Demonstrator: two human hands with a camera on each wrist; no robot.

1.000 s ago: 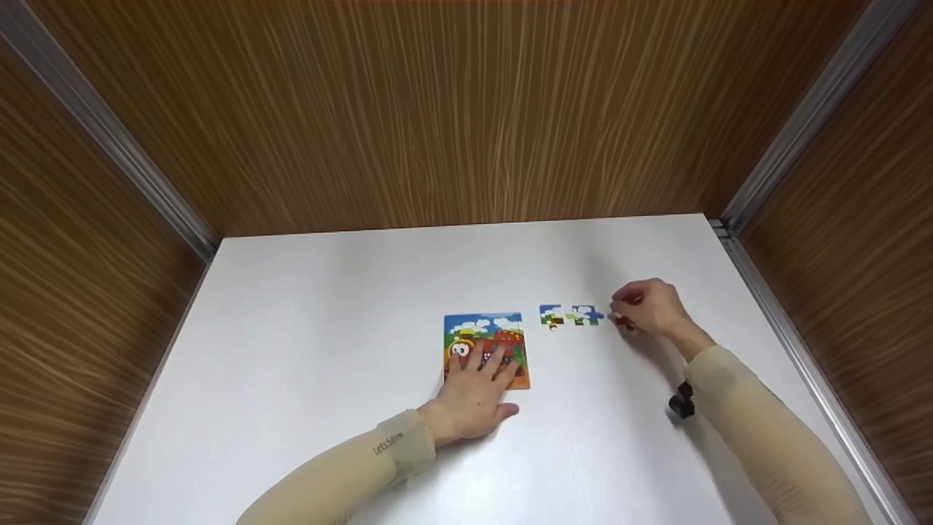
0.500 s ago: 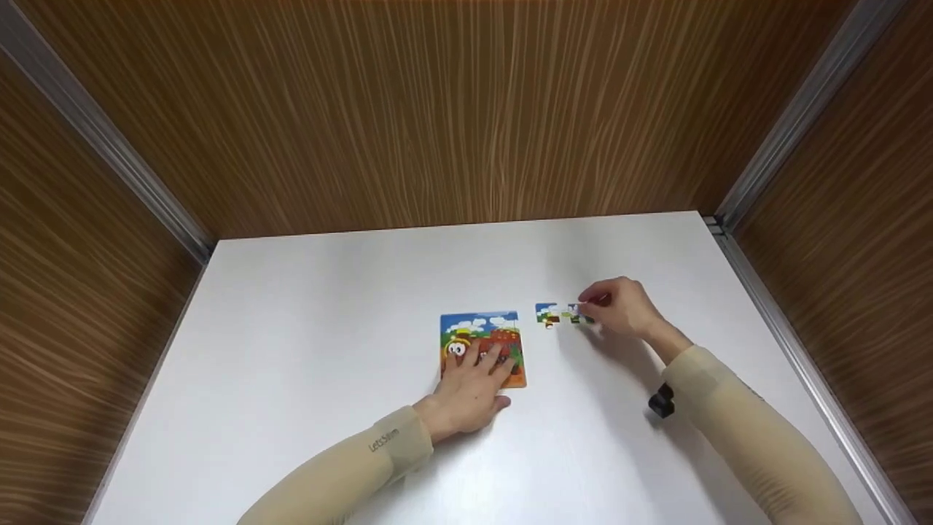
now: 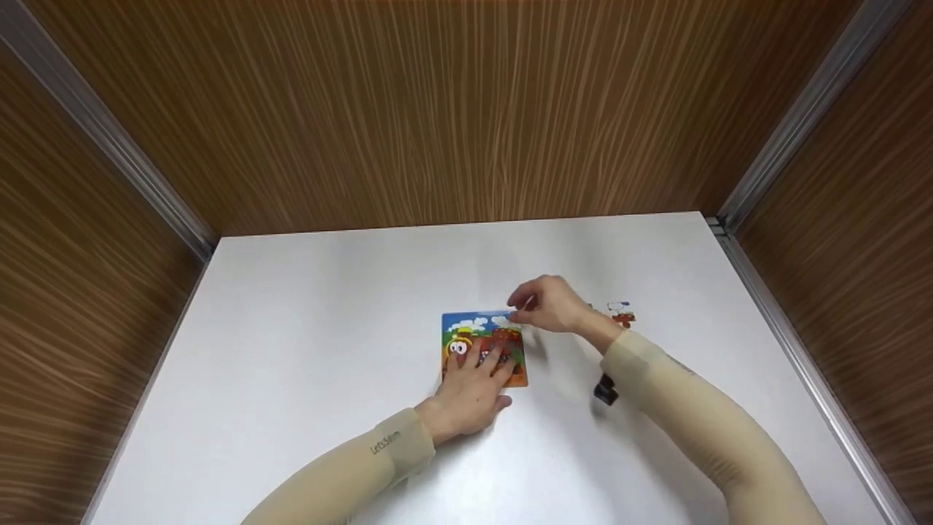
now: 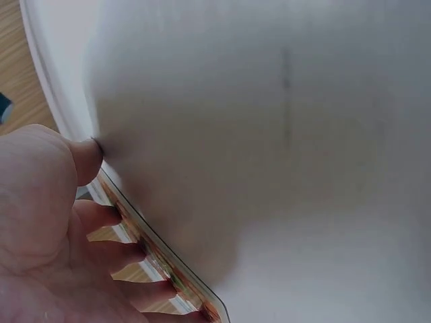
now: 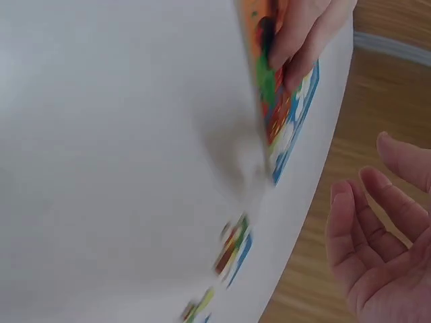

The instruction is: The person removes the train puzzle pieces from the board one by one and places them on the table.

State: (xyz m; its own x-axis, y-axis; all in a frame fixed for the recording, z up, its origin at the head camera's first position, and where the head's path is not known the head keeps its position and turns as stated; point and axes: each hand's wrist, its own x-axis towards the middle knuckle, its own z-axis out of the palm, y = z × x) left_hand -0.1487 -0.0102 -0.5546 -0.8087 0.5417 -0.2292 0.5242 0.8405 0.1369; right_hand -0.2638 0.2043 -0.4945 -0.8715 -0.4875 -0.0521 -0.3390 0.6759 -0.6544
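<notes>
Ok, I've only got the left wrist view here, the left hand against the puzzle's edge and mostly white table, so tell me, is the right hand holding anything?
Observer: Not that I can see; the right wrist view shows the right hand with a gap between its fingertips and nothing in it.

Operator: Right, and are there any loose pieces lying about? None show in my view.

Observer: Yes, the head view shows a loose piece on the table, off to the right of the puzzle.
</notes>
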